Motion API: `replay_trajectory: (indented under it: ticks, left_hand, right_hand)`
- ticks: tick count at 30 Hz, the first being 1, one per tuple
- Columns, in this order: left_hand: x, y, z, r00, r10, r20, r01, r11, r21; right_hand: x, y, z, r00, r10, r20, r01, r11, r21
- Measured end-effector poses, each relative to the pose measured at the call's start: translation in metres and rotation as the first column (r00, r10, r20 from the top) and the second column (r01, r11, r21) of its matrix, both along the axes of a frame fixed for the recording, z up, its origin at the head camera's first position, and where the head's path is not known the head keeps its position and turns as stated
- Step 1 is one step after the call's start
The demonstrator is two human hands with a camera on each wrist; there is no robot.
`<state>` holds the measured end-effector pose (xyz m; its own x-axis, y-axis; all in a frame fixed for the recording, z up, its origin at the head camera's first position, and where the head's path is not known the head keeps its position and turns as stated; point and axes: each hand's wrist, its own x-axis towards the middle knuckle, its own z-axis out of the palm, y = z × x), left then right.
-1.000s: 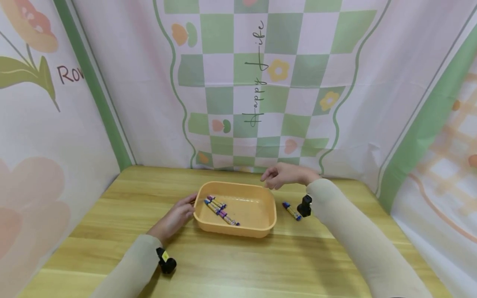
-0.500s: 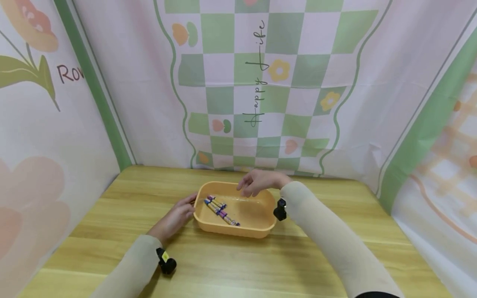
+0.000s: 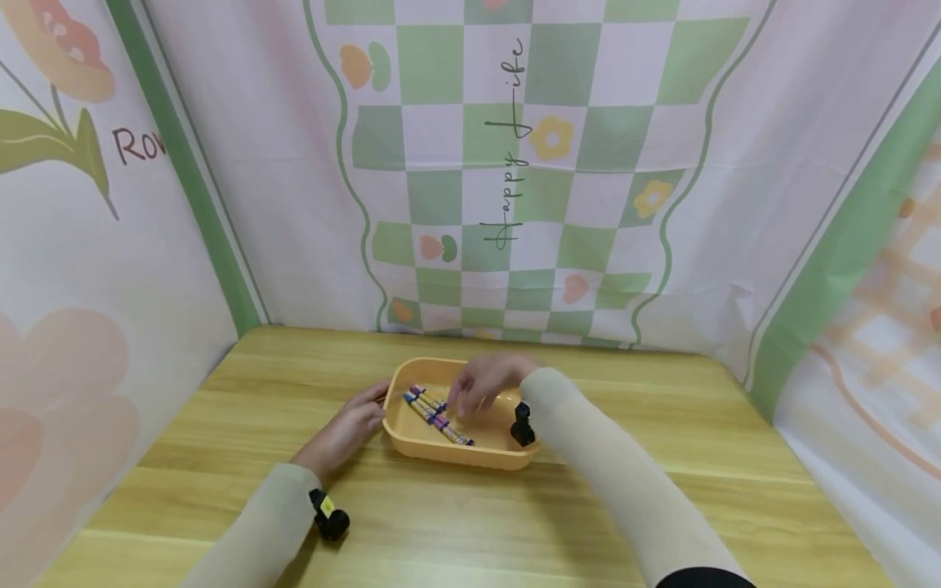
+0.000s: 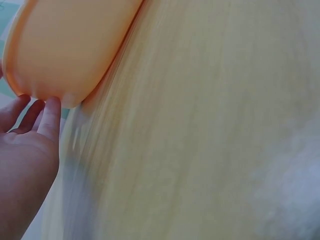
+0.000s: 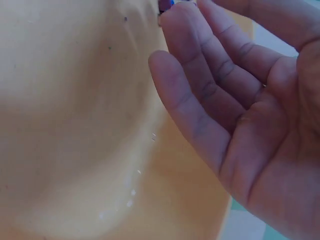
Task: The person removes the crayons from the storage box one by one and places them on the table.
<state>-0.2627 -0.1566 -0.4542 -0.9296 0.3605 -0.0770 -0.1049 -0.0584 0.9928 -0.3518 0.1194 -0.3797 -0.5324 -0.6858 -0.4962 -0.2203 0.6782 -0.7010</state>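
A yellow-orange plastic basin stands on the table. Inside its left half lie three crayons with printed wrappers: a blue one, a purple one and a pinkish-purple one. My left hand rests at the basin's left end, fingertips touching the outer wall in the left wrist view. Over the basin, my right hand reaches down with loosely bent fingers, just right of the crayons. Nothing shows between those fingers in the right wrist view, where a crayon's end peeks out beyond the fingertips.
The wood-grain table extends on all sides of the basin. Behind it hangs a checked cloth, with printed curtains on both sides. A black wrist camera on the right sleeve overlaps the basin's right end.
My right hand has moved left and down, from beyond the basin's back right corner to inside it by the crayons. A crayon on the table at right is now hidden behind the forearm.
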Motion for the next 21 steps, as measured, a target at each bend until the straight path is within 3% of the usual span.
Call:
replay_trajectory:
  ticks: [11,21]
  left_hand:
    - [0.001,-0.001,-0.001,1.000,0.007,0.003,-0.007,1.000,0.006]
    - [0.001,0.000,-0.001,0.999,0.022,0.023,-0.023,0.999,0.041]
  right_hand:
    - [-0.001,-0.011,-0.021,0.993,-0.068,0.102,0.062,0.996,0.062]
    - [0.000,-0.013,-0.032,0.992,-0.112,0.059,0.108,0.992,0.059]
